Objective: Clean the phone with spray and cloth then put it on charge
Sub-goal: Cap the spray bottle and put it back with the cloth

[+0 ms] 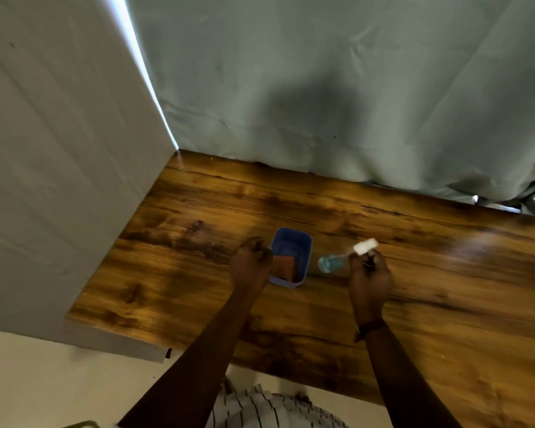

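My right hand (370,279) grips a clear spray bottle (332,263) with bluish liquid and a white spray head (365,245), tilted on its side just above the wooden table (445,288). Left of it stands a blue plastic box (294,242) with an orange-brown cloth (283,268) inside. My left hand (250,267) is at the box's left side with curled fingers, apparently on something small and dark that I cannot make out. No phone is visible.
A grey-green curtain (337,88) hangs along the table's far edge. A pale wall or panel (59,180) borders the table's left side. Bare wood stretches to the right and toward me.
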